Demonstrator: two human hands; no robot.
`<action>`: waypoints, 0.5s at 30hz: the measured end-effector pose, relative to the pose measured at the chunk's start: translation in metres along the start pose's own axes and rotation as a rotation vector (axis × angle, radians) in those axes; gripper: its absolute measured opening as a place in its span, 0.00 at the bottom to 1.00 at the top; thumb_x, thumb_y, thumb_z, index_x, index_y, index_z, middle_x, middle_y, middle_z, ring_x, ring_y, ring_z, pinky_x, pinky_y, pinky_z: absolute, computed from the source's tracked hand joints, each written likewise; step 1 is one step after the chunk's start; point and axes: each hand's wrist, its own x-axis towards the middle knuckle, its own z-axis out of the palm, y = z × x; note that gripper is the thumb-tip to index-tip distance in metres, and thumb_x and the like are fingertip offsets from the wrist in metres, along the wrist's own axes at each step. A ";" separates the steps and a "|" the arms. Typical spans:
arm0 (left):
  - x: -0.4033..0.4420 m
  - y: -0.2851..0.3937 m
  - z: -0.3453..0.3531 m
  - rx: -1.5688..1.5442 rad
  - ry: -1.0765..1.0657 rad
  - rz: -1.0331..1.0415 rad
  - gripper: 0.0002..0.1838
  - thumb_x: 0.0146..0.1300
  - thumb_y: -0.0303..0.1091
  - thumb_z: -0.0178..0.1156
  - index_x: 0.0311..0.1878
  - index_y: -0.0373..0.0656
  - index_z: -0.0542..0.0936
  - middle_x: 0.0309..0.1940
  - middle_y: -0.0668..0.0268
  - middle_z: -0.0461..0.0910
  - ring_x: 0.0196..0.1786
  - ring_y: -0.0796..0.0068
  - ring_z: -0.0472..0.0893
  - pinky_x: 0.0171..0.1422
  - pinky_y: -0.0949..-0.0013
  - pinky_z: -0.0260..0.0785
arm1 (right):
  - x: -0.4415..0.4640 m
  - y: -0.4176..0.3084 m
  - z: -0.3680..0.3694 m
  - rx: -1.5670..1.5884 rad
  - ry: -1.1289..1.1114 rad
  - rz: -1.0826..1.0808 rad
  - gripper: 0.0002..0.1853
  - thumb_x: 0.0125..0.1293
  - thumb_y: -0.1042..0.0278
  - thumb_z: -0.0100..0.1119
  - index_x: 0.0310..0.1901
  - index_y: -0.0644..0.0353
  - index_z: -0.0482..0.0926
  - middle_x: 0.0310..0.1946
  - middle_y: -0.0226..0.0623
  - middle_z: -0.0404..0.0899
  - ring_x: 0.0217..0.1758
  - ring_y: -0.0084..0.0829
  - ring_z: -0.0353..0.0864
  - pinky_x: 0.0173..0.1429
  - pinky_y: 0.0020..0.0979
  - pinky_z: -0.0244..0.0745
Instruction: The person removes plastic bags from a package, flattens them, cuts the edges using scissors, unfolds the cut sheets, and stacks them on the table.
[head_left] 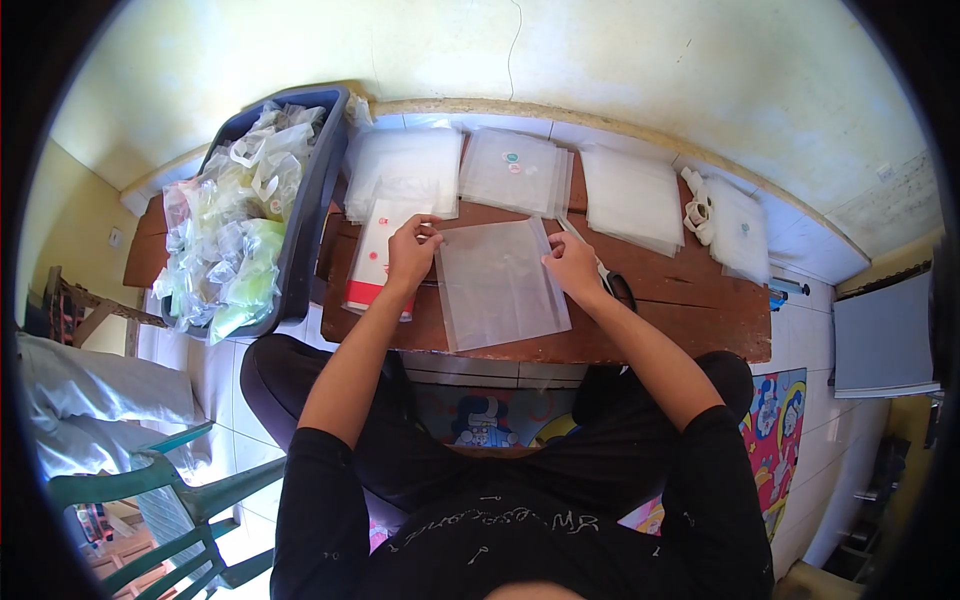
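A: What are the hands doing?

B: The left hand [412, 252] pinches the far left corner of a plastic bag [503, 285]; the right hand [572, 266] has its fingertips closed on the right edge.

A: Where is the bag?

B: Flat at the table's near edge, around the middle. It's thin, smooth, see-through and nearly square.

A: And around it?

B: Scissors [620, 288] with black handles beside the right hand, and a white-and-red packet [366, 262] by the left forearm. Flat stacks of clear plastic [630, 198] line the far edge.

A: The table itself?

B: Worn, red-brown wood [690, 312]. At its left end, a dark, rigid tub [312, 215] bulges with crumpled bags [245, 215].

A: The room?

B: A pale, cracked wall [600, 60], white floor tiles, a bright cartoon mat [770, 425] and a green plastic chair [235, 490].
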 end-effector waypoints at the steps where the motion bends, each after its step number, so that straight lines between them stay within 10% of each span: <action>1: -0.001 0.003 0.000 0.030 0.023 0.006 0.16 0.59 0.20 0.63 0.51 0.39 0.80 0.33 0.67 0.83 0.34 0.81 0.81 0.38 0.77 0.73 | 0.000 -0.002 -0.001 0.045 -0.012 0.003 0.17 0.53 0.72 0.67 0.46 0.67 0.81 0.29 0.42 0.84 0.35 0.40 0.84 0.44 0.38 0.77; 15: 0.001 -0.003 0.001 0.055 -0.041 -0.086 0.23 0.56 0.21 0.66 0.56 0.39 0.77 0.31 0.64 0.84 0.33 0.80 0.82 0.38 0.77 0.75 | 0.019 0.022 0.009 0.110 0.084 -0.008 0.15 0.54 0.75 0.67 0.45 0.66 0.82 0.28 0.35 0.84 0.29 0.25 0.83 0.37 0.28 0.78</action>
